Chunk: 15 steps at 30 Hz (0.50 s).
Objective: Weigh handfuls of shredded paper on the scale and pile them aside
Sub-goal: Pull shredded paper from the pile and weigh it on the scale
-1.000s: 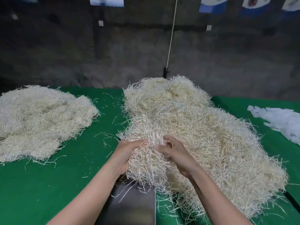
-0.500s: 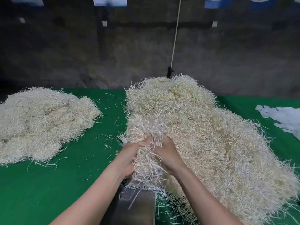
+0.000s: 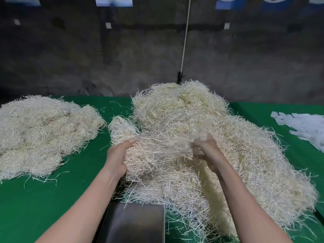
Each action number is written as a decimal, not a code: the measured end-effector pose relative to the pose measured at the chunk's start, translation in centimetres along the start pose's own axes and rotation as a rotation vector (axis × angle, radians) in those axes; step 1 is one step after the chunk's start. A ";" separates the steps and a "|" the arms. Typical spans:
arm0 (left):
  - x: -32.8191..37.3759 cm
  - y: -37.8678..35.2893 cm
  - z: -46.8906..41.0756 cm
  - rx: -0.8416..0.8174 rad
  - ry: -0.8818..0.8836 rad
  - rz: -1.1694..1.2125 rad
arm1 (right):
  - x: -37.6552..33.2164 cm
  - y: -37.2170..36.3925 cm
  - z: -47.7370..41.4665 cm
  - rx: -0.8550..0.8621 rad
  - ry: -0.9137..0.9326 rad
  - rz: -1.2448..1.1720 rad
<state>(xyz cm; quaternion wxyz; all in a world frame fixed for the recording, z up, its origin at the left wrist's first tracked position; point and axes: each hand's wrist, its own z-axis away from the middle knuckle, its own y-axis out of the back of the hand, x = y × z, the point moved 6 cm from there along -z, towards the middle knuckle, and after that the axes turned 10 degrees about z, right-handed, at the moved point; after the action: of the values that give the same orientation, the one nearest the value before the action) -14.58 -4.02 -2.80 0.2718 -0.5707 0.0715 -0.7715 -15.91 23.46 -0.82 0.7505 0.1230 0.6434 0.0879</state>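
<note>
Far left on the bench [image 3: 52, 207] lies the finished pile [image 3: 43, 134] of shredded paper, flat and spread, well apart from where I am working. My left hand [image 3: 117, 155] grips the left flank of a clump [image 3: 157, 155], fingers curled into the shreds, with a tuft standing up above the thumb. Below and nearer me is the scale [image 3: 135, 223], its dark metal pan almost bare, with only a few loose strands trailing over the far edge. My right hand [image 3: 208, 151] grips the clump's other side. It is blurred, but the fingers look curled into the strands. The clump is not free: it runs straight into the main heap [image 3: 201, 111] behind and to the right.

I judge the step to be tearing off a handful. To do it well I would:
- pull the hands towards me and upward so the tangled strands part cleanly
- keep both grips firm so the clump does not thin out in the middle
- set it fully on the pan, with nothing draped onto the heap or bench, which would spoil the reading

The bench is covered in green cloth, littered with stray shreds. White slips [image 3: 305, 128] lie at its far right. Behind it is a dark, rough wall with a pale cord [image 3: 185, 41] hanging down it.
</note>
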 end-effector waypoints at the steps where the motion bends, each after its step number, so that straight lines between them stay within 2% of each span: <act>1: 0.0 -0.4 -0.1 -0.020 -0.013 -0.031 | -1.1 -1.0 0.3 -0.104 0.062 0.101; 3: 0.0 -1.5 -0.2 -0.047 -0.029 -0.069 | -2.4 -3.5 0.8 -0.286 0.183 0.322; 5: 0.1 -2.8 0.1 -0.086 -0.039 -0.108 | -2.8 -6.7 1.2 -0.350 0.272 0.609; 8: 1.5 -3.9 0.7 -0.106 -0.069 -0.156 | -1.7 -8.6 0.4 -0.210 0.346 0.951; 10: 3.6 -3.1 0.4 -0.077 -0.129 -0.143 | -0.4 -5.9 -1.1 -0.062 0.238 0.992; 11: 4.7 -2.4 0.3 -0.063 -0.166 -0.133 | 0.4 -4.0 -1.8 -0.004 0.136 0.949; 13: 5.6 -1.0 -0.1 -0.037 -0.204 -0.134 | 1.2 -0.8 -2.4 0.077 -0.009 0.666; 15: 5.0 -0.9 -0.4 -0.056 -0.183 -0.140 | 1.7 -0.4 -1.6 0.018 -0.146 0.132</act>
<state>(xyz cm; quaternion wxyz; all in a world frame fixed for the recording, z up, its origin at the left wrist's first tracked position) -16.26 -5.89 1.65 0.2065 -0.6499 0.0278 -0.7309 -17.24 23.73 -2.74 0.7867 0.1780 0.5784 0.1220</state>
